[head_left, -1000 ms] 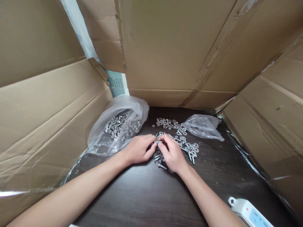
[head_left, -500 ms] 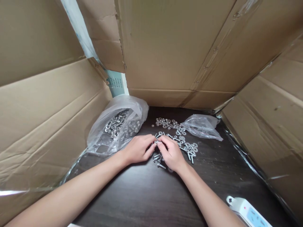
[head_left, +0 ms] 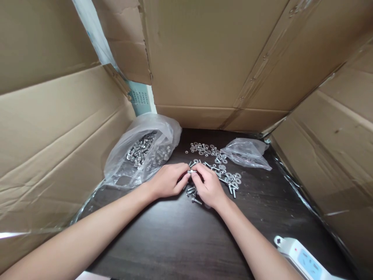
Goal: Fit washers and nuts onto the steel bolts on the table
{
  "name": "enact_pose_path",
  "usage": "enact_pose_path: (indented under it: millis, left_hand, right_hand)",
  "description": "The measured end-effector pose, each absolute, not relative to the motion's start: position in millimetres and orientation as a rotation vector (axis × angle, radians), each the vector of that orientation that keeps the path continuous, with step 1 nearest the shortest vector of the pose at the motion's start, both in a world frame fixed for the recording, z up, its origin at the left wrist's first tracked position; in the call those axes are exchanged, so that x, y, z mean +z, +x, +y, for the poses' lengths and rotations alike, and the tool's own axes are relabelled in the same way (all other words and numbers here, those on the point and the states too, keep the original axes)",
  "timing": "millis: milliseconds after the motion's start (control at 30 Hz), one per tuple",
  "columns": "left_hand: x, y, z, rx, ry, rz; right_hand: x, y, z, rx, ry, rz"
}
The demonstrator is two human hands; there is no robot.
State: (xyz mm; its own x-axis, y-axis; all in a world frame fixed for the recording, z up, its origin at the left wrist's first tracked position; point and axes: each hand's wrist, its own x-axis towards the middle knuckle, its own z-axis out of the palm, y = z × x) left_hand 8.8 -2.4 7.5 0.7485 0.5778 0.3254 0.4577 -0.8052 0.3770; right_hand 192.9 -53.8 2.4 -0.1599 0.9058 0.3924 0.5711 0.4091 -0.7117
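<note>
Between my fingertips is a small silver bolt (head_left: pixel 191 171), lying roughly level above the table. My left hand (head_left: pixel 171 179) pinches its left end, and my right hand (head_left: pixel 206 184) closes on it from the right. Whether a nut or washer sits on it is too small to tell. Loose bolts (head_left: pixel 196 200) lie just under and in front of my right hand. Flat washers (head_left: pixel 237 181), more bolts and small nuts spread behind and to the right of it, partly hidden by the hand.
A clear plastic bag (head_left: pixel 166 126) full of bolts stands open on the left, near my left wrist. A flatter clear bag (head_left: pixel 247 152) lies at the back right. A white power strip (head_left: pixel 303 256) is at the front right. Cardboard walls (head_left: pixel 210 58) enclose the dark table (head_left: pixel 169 241).
Both hands stay together at the bolt, which now shows more between the fingertips. The whole view has shifted slightly, so everything appears a little higher and further left.
</note>
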Motion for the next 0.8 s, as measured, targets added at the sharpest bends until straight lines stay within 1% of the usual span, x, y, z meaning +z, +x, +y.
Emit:
enact_pose_path:
  millis: [800]
  left_hand:
    - [7.7,8.9,-2.7,0.617,2.69,0.798]
  right_hand:
    - [-0.4,194.4,-53.9,0.534,-1.259,-1.848]
